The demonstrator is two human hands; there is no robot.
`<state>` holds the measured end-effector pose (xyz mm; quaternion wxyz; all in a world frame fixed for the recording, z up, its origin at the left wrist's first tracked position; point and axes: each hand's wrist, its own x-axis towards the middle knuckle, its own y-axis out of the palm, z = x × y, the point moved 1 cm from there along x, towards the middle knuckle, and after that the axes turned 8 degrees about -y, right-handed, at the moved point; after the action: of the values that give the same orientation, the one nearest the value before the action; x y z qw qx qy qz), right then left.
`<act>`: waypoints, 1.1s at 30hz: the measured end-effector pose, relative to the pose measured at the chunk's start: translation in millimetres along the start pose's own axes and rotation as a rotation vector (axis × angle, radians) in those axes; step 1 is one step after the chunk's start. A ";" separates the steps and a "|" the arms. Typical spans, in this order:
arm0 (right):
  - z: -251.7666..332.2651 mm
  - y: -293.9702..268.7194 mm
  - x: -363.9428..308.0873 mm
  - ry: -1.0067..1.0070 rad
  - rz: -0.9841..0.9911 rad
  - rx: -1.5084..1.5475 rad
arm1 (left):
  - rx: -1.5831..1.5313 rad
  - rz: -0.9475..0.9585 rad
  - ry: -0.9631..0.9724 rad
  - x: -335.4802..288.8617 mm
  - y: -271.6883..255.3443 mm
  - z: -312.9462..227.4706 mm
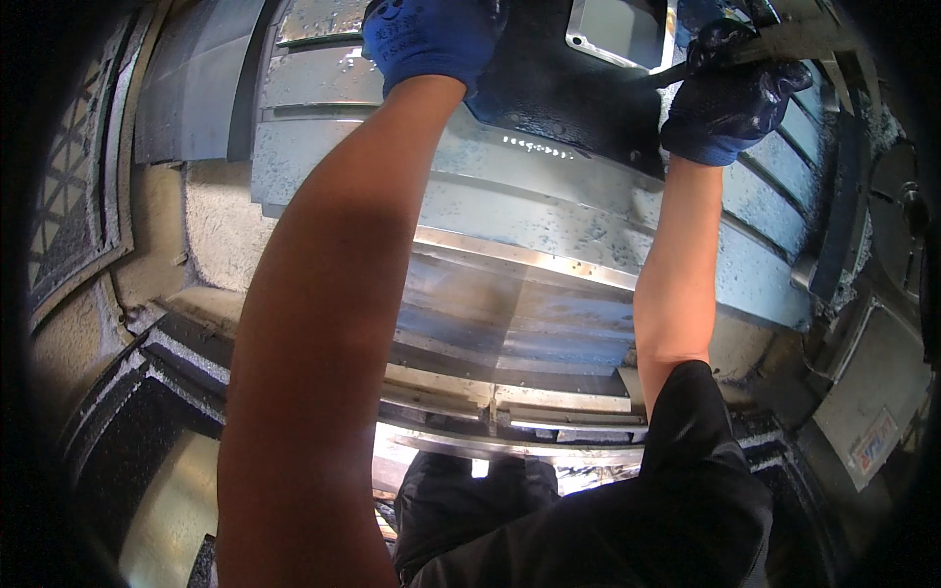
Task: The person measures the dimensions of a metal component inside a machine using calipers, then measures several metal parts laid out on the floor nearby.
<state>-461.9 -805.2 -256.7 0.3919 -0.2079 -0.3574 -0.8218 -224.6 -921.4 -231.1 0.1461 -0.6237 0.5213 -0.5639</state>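
My left hand, in a blue work glove, reaches to the top edge beside the left side of a dark fixture plate. Its fingers are cut off by the picture's edge, so their hold is hidden. My right hand, in a wet dark-blue glove, is closed around a dark tool with a thin tip. That tip points left, toward a rectangular metal part with a raised rim and rounded corners, which sits on the plate. Most of the tool is covered by the glove.
The plate lies on a slotted metal machine table with metal chips and wet patches. Below it runs a sloped metal cover. A grey metal panel stands at the left, and a round dark part at the far right.
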 end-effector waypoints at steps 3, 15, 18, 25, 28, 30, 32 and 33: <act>-2.2 -6.0 3.0 0.116 -0.047 0.234 | 0.011 0.011 -0.007 0.5 1.2 -1.1; 5.8 6.9 -1.5 -0.369 0.120 -1.128 | 0.036 0.025 -0.004 0.7 3.0 0.9; 8.2 -2.9 -2.7 -0.408 0.113 -0.939 | 0.051 0.040 -0.010 0.4 2.1 0.9; 7.4 15.4 0.0 -0.612 0.050 -1.229 | 0.058 0.067 -0.025 1.3 -0.1 -1.3; 6.1 11.4 -3.3 -0.471 0.011 -0.983 | 0.060 0.079 -0.042 1.6 0.3 -1.3; 3.3 6.3 -5.3 -0.413 0.008 -0.963 | 0.066 0.067 -0.042 1.1 0.3 -0.7; 2.7 3.3 -2.3 -0.499 0.037 -1.208 | 0.063 0.062 -0.043 1.2 0.7 -2.1; 3.1 1.7 -1.6 -0.588 0.067 -1.245 | 0.060 0.062 -0.045 1.3 0.9 -2.4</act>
<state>-459.4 -802.8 -254.9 0.1116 -0.6197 0.0963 -0.7709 -227.3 -921.9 -230.4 0.1936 -0.6152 0.5197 -0.5603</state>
